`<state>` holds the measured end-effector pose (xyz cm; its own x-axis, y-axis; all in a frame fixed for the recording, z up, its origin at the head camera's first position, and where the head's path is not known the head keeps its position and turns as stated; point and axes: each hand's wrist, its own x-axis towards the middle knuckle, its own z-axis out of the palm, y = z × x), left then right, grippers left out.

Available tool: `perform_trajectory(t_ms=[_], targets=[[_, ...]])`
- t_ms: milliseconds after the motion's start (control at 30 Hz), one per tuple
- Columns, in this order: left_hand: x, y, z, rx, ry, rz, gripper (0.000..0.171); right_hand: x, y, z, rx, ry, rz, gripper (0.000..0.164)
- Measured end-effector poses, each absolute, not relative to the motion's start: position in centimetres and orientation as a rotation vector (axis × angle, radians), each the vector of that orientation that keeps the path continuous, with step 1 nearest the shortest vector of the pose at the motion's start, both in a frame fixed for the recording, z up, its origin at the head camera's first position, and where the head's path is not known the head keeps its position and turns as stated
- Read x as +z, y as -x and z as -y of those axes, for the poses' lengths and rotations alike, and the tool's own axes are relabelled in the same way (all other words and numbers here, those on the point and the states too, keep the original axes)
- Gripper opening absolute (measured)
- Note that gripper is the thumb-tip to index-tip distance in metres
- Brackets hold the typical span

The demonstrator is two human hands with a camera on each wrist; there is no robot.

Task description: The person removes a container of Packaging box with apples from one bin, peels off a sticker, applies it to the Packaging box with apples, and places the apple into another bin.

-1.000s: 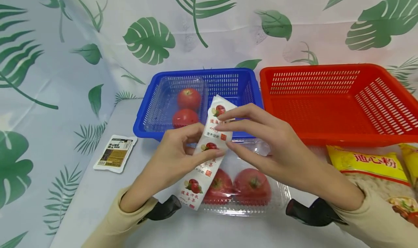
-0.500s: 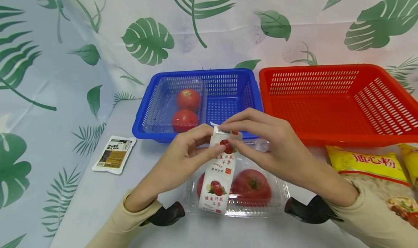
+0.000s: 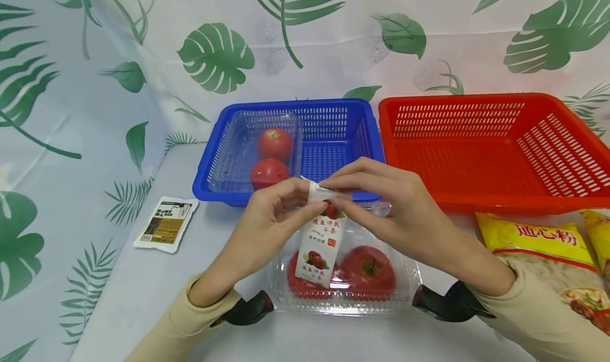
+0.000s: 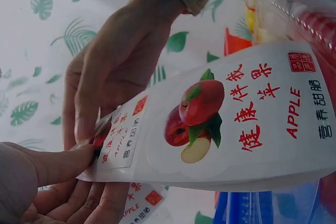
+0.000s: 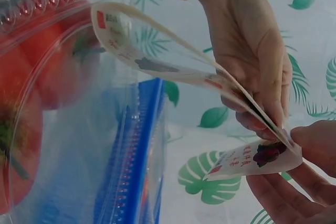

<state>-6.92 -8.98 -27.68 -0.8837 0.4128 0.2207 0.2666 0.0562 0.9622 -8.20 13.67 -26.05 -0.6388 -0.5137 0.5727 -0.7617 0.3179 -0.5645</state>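
Observation:
A white strip of apple stickers [image 3: 318,248], printed with red apples and red lettering, hangs above a clear plastic box [image 3: 409,285]. My left hand [image 3: 267,222] pinches the strip near its upper end, thumb in front. My right hand [image 3: 393,203] pinches the same end from the other side, its thumb meeting my left thumb. The strip bends over at the fingers in the left wrist view, and the right wrist view shows it folded into a loop. Two red apples [image 3: 369,272] lie inside the box, one partly hidden by the strip.
Behind my hands is a blue basket [image 3: 295,106] holding another clear box with two apples [image 3: 275,144]. A red basket [image 3: 467,100] stands to its right. A small white-edged sachet [image 3: 167,224] lies left; yellow-topped pasta bags [image 3: 543,235] lie right.
The strip has swung from a slant to nearly upright, and its upper end is now bent over. My right hand's spread fingers have closed in to pinch it beside my left thumb.

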Motion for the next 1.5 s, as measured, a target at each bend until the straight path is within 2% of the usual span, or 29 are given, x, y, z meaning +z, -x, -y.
perform_trajectory(t_ms=[400,733,1267,1500], targets=[[-27.5,6.8,8.9,1.887,-0.737,-2.255,0.014,-26.0,8.3,-13.2,1.327,-1.107,2.255,0.03],[-26.9,6.4,9.9,1.782,-0.727,-2.269,0.018,-25.8,8.1,-13.4,1.435,-0.943,2.232,0.03],[-24.7,4.8,17.0,1.677,-0.579,-2.449,0.019,-25.4,7.9,-14.7,1.551,-0.806,2.197,0.034],[-25.9,5.1,20.8,1.475,-0.438,-2.46,0.024,-26.0,7.8,-15.2,1.57,-0.788,2.201,0.034]])
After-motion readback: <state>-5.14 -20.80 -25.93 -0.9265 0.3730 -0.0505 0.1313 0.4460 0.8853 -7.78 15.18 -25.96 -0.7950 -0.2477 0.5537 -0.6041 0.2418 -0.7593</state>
